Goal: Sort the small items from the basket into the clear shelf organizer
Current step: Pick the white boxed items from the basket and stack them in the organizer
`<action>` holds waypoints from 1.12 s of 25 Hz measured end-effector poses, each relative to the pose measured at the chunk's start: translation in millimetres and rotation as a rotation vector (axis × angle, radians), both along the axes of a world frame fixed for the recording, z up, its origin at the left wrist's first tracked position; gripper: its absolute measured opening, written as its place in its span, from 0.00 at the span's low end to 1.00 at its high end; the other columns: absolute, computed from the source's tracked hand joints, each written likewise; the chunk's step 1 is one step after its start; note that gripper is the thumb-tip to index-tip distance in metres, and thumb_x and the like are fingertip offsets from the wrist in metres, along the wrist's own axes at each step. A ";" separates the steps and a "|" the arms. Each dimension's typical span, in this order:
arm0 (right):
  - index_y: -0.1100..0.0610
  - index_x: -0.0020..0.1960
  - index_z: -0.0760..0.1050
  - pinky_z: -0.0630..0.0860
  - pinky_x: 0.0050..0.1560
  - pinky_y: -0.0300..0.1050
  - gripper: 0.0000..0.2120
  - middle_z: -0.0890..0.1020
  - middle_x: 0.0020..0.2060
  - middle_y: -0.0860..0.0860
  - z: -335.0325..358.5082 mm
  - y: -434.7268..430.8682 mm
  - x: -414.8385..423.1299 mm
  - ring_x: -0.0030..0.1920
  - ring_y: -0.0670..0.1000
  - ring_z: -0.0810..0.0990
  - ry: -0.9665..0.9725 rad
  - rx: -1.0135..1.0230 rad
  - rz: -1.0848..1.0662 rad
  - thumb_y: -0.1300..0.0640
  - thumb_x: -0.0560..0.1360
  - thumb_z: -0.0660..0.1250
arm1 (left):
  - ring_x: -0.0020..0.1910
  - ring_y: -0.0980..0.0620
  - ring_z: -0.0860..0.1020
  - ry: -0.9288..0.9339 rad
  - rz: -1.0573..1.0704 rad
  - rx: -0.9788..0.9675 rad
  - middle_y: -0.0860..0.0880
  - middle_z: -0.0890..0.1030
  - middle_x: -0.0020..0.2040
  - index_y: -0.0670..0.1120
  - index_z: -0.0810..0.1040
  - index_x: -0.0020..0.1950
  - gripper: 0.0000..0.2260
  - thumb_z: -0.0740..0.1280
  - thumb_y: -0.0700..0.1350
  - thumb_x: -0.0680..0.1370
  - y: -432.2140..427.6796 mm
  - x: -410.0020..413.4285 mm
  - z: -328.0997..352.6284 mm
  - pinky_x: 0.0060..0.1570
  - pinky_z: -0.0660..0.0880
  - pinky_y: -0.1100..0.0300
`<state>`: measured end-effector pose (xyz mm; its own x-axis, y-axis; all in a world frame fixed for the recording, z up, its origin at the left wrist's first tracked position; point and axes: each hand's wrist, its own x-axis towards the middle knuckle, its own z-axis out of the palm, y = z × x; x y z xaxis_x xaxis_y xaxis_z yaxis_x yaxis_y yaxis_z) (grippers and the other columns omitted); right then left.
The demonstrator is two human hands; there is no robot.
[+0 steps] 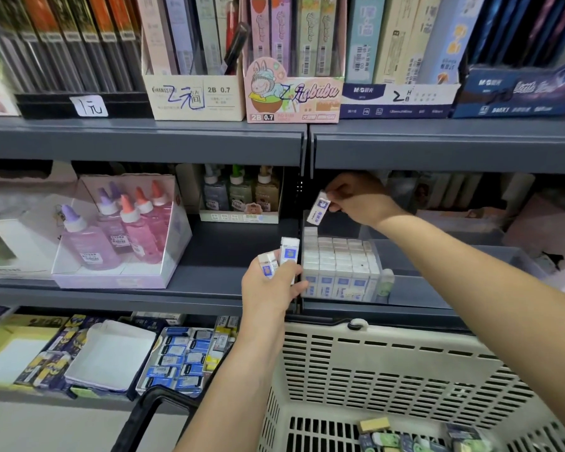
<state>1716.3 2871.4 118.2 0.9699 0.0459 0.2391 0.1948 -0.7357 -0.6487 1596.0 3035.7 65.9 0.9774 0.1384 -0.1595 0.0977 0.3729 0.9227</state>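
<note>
The person's right hand (359,199), at the centre right of the frame under the upper shelf edge, pinches one white eraser (318,208) with a blue label between thumb and fingertips; it hangs tilted above the back left corner of the clear shelf organizer (415,288). The left hand (271,285), lower and just left of the organizer's front corner, grips two more erasers (289,252) of the same kind, both standing upright above the fingers, one taller in the grasp than the other. So three erasers are in hand. Inside the organizer a packed block of erasers (340,256) fills the left end, with four blue labels showing across its front row; the rows behind are too blurred to count. The cream basket (372,370) fills the lower right of the frame, and a few small items (402,440) lie on its floor at the bottom edge, their number unclear. At the centre left, a clear box holds pink glue bottles (134,230), three with orange caps and at least two with purple caps. Behind it, at the centre, three small bottles (240,187) stand in one carton.
</note>
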 end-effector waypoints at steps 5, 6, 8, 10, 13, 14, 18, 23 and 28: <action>0.51 0.44 0.77 0.72 0.44 0.38 0.08 0.80 0.44 0.47 -26.5 11.4 3.0 0.46 0.49 0.78 0.086 -0.177 0.104 0.60 0.75 0.60 | 0.35 0.60 0.81 0.011 0.032 0.050 0.48 0.82 0.46 0.50 0.77 0.48 0.07 0.66 0.38 0.76 2.2 2.3 -1.7 0.33 0.76 0.68; 0.51 0.44 0.77 0.69 0.45 0.37 0.09 0.79 0.45 0.46 -30.6 11.8 3.0 0.47 0.47 0.76 0.096 -0.203 0.102 0.60 0.76 0.59 | 0.36 0.58 0.81 0.022 0.028 0.036 0.48 0.82 0.46 0.49 0.77 0.49 0.07 0.66 0.38 0.76 2.2 2.6 -2.1 0.34 0.77 0.67; 0.52 0.48 0.78 0.67 0.50 0.37 0.10 0.79 0.49 0.47 -33.9 12.2 1.3 0.50 0.46 0.75 0.125 -0.218 0.089 0.60 0.77 0.58 | 0.38 0.56 0.81 0.048 0.013 -0.001 0.47 0.82 0.46 0.47 0.78 0.50 0.07 0.66 0.36 0.76 1.9 2.9 -1.8 0.38 0.79 0.65; 0.53 0.53 0.78 0.67 0.52 0.37 0.10 0.80 0.53 0.48 -33.0 11.9 -2.1 0.53 0.48 0.76 0.133 -0.252 0.096 0.58 0.78 0.58 | 0.38 0.55 0.81 0.063 0.007 -0.013 0.46 0.82 0.46 0.45 0.79 0.50 0.08 0.65 0.34 0.75 1.1 3.0 -1.0 0.42 0.80 0.62; 0.52 0.55 0.78 0.70 0.52 0.38 0.10 0.81 0.51 0.47 -22.0 17.5 -16.2 0.52 0.47 0.77 0.035 -0.198 0.087 0.55 0.79 0.59 | 0.42 0.53 0.81 0.052 -0.001 -0.007 0.45 0.82 0.48 0.45 0.79 0.50 0.09 0.64 0.33 0.75 -0.4 1.9 -0.4 0.45 0.80 0.61; 0.52 0.52 0.79 0.72 0.52 0.39 0.09 0.82 0.48 0.46 -16.3 21.0 -23.4 0.49 0.46 0.78 0.043 -0.102 0.109 0.54 0.78 0.60 | 0.43 0.53 0.80 0.042 -0.002 0.001 0.45 0.82 0.48 0.46 0.78 0.50 0.10 0.64 0.33 0.75 -0.4 1.7 -0.1 0.44 0.80 0.62; 0.53 0.43 0.80 0.76 0.37 0.33 0.07 0.82 0.32 0.43 2.4 29.9 -57.2 0.34 0.41 0.81 0.197 0.040 0.387 0.53 0.76 0.64 | 0.44 0.53 0.80 0.022 -0.058 0.055 0.47 0.83 0.48 0.46 0.80 0.52 0.10 0.66 0.34 0.75 -0.9 1.0 0.6 0.41 0.79 0.64; 0.51 0.45 0.77 0.76 0.36 0.35 0.05 0.82 0.30 0.43 12.8 10.2 -47.5 0.33 0.40 0.81 0.145 0.070 0.241 0.55 0.77 0.63 | 0.38 0.54 0.82 0.008 -0.036 0.046 0.47 0.84 0.42 0.46 0.79 0.49 0.04 0.69 0.42 0.74 2.5 -1.5 0.7 0.31 0.76 0.64; 0.58 0.54 0.76 0.78 0.53 0.52 0.09 0.83 0.48 0.57 3.1 -7.7 -7.7 0.46 0.54 0.83 -0.026 0.016 -0.014 0.57 0.79 0.59 | 0.20 0.57 0.62 0.026 -0.055 0.154 0.54 0.68 0.25 0.47 0.68 0.39 0.12 0.68 0.51 0.74 1.7 -1.6 2.7 0.19 0.58 0.65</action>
